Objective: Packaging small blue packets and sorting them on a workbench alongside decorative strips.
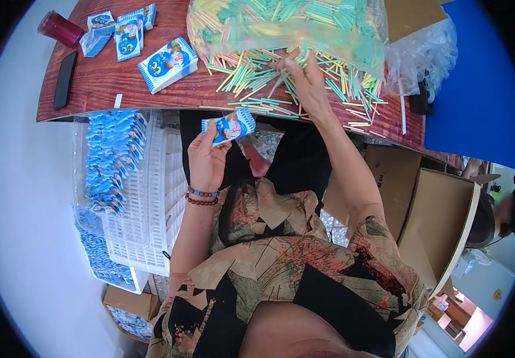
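Observation:
Just in front of the table edge, my left hand (pixel 208 156) grips a small blue-and-white packet (pixel 229 127) between thumb and fingers. My right hand (pixel 305 80) reaches over a loose heap of short thin sticks (pixel 257 77) in green, yellow and pink. Its fingers are pinched together around a few of these sticks, partly hidden by the hand. Behind it lies a large clear plastic bag (pixel 293 33) full of the same sticks, spilling toward me.
A stack of packets (pixel 168 64), more packets (pixel 129 36), a black phone-like object (pixel 65 80) and a red cup (pixel 60 28) lie on the left of the table (pixel 102 86). Below left, a clear bin (pixel 114 155) holds many packets beside white baskets (pixel 162 179). Cardboard boxes (pixel 430 209) stand at right.

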Motion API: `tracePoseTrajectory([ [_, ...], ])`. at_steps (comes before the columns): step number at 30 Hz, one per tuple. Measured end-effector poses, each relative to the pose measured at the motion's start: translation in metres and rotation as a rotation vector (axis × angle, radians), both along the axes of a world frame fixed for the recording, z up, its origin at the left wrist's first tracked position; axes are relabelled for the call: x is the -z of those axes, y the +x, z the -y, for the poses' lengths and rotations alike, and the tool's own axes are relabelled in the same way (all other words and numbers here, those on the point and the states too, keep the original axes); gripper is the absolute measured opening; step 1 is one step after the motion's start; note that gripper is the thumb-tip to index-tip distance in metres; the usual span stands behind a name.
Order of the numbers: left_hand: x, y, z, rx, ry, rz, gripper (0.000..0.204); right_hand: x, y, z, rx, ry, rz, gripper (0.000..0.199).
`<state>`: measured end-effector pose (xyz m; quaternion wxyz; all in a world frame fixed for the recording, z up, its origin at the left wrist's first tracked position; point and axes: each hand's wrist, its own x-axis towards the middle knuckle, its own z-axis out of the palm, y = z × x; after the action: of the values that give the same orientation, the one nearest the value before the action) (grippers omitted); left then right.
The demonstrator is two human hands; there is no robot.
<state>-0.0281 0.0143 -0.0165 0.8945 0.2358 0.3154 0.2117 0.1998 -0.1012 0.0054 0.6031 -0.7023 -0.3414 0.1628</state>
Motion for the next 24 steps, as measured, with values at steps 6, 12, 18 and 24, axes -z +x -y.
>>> tracePoseTrajectory([
  [6, 0.003, 0.0, -0.002, -0.023, -0.023, 0.003, 0.012, -0.002, -0.001, 0.001, 0.096, -0.375, 0.727, 0.018],
  [12, 0.005, -0.002, -0.001, 0.004, -0.014, 0.006, 0.015, 0.007, -0.001, 0.004, 0.0, 0.083, 0.075, 0.024],
  [18, 0.0, 0.0, -0.002, -0.03, -0.03, -0.007, 0.013, -0.001, -0.004, 0.01, 0.061, -0.392, 0.714, 0.022],
  [24, -0.002, 0.005, -0.003, -0.02, -0.033, 0.046, 0.014, -0.006, 0.004, 0.014, 0.112, -0.239, 0.448, 0.024],
])
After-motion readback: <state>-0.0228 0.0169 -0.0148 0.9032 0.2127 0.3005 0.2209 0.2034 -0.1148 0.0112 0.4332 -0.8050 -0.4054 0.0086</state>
